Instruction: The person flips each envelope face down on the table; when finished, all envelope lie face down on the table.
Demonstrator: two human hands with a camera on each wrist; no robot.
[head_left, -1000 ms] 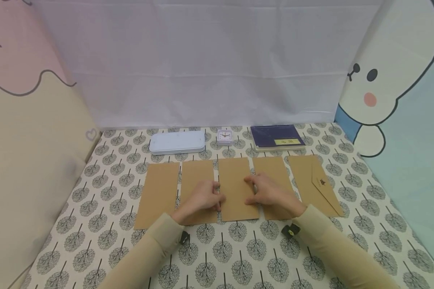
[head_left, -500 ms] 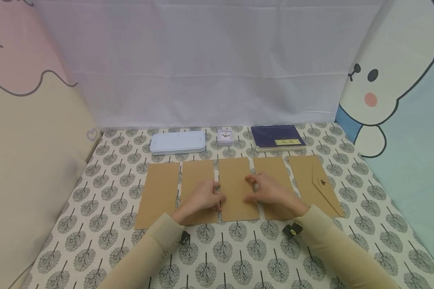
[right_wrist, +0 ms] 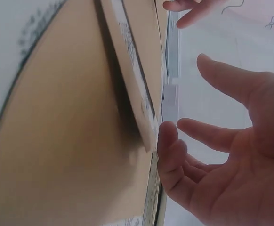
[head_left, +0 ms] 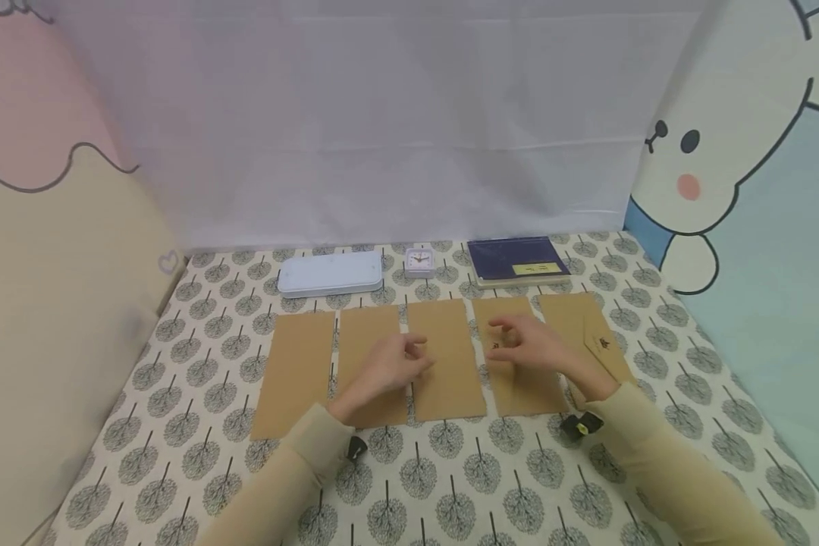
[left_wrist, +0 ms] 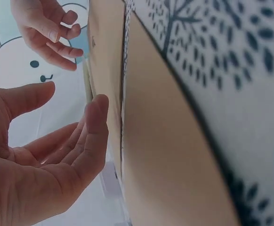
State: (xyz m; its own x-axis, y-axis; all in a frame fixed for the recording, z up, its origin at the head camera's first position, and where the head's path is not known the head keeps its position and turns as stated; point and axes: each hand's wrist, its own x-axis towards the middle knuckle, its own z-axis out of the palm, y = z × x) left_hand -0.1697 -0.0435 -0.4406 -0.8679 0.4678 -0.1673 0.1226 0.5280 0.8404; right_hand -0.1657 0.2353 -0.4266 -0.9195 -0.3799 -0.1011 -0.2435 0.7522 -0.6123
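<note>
Several brown paper envelopes lie side by side on the tablecloth. My left hand [head_left: 390,365] is above the second envelope [head_left: 374,322], its fingertips reaching over the left edge of the middle envelope [head_left: 444,334]. Nothing is between its loosely bent fingers [left_wrist: 93,125] in the left wrist view. My right hand [head_left: 535,345] hovers over the fourth envelope [head_left: 519,394], thumb and fingers spread and holding nothing. A small dark mark shows near its fingertips. In the right wrist view, a brown paper strip [right_wrist: 127,75] stands raised beside the fingers; its other side is hidden.
Along the back stand a pale pencil case [head_left: 331,274], a small square clock [head_left: 419,262] and a dark blue book [head_left: 515,259]. The leftmost envelope [head_left: 293,371] and the rightmost envelope [head_left: 573,311], with a printed logo, flank the others. Cloth walls enclose the table.
My right hand has moved right, off the middle envelope to above the fourth, where a dark mark now shows. My left hand has lifted slightly and its fingers have loosened. The view has shifted slightly.
</note>
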